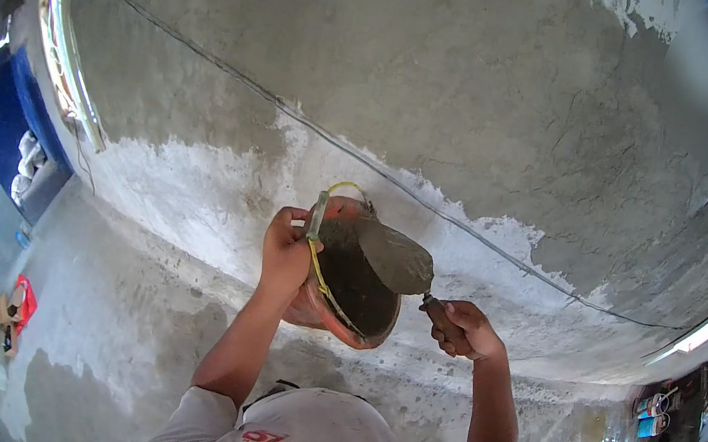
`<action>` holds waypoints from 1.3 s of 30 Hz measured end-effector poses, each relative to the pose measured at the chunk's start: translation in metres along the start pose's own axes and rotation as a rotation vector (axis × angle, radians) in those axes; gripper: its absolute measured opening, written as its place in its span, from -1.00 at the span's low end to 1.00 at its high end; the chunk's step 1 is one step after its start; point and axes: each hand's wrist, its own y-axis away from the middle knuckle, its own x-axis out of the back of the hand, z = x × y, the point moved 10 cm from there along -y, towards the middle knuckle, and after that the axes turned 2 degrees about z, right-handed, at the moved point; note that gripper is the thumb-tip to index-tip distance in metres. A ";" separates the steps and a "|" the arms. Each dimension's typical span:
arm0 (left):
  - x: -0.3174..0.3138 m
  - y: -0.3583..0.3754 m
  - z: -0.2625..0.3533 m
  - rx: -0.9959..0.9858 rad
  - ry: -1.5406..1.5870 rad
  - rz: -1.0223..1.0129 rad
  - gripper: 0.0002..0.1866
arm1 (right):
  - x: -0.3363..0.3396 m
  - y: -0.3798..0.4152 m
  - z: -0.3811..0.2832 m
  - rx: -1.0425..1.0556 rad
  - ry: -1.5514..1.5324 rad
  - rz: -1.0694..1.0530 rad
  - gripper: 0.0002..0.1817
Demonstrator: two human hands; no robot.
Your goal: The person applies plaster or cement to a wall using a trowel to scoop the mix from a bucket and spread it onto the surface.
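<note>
My left hand (pixel 285 252) is closed on the rim of an orange-brown bucket (pixel 300 308), beside its yellow handle cord and pale grip. The bucket is tilted, its mouth toward me, with dark wet mortar (pixel 355 279) inside. My right hand (pixel 467 329) grips the dark handle of a trowel (pixel 400 261). Its broad grey blade, coated in mortar, overlaps the right side of the bucket's mouth. Behind both hands stands a wall (pixel 444 81), grey with plaster above and whitish below along a ragged edge.
A dark cable (pixel 362 158) runs slantwise across the wall. At the far left is a blue doorway (pixel 6 113) with pale sacks (pixel 27 160). Something red (pixel 26 303) lies on the floor by cardboard. Assorted items (pixel 653 414) stand at the right edge.
</note>
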 end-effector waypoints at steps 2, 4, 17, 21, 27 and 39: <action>-0.001 0.001 0.005 0.001 -0.012 0.031 -0.57 | -0.004 0.003 -0.012 0.014 0.004 -0.014 -0.39; 0.000 0.003 0.004 0.008 -0.022 0.062 -0.58 | -0.011 0.007 -0.018 0.019 -0.020 -0.027 -0.35; 0.002 -0.004 -0.001 -0.124 0.019 0.024 -0.59 | -0.032 0.059 -0.186 0.473 -0.116 0.126 -0.41; 0.001 0.011 0.012 -0.113 -0.008 0.085 -0.55 | -0.034 0.116 -0.313 0.822 0.051 0.361 -0.49; 0.013 0.023 -0.009 -0.034 0.033 0.106 -0.52 | -0.016 0.159 -0.420 1.129 0.222 0.794 -0.60; 0.070 0.046 -0.048 0.039 -0.007 0.167 -0.60 | -0.002 0.082 -0.442 1.288 1.487 1.741 -0.43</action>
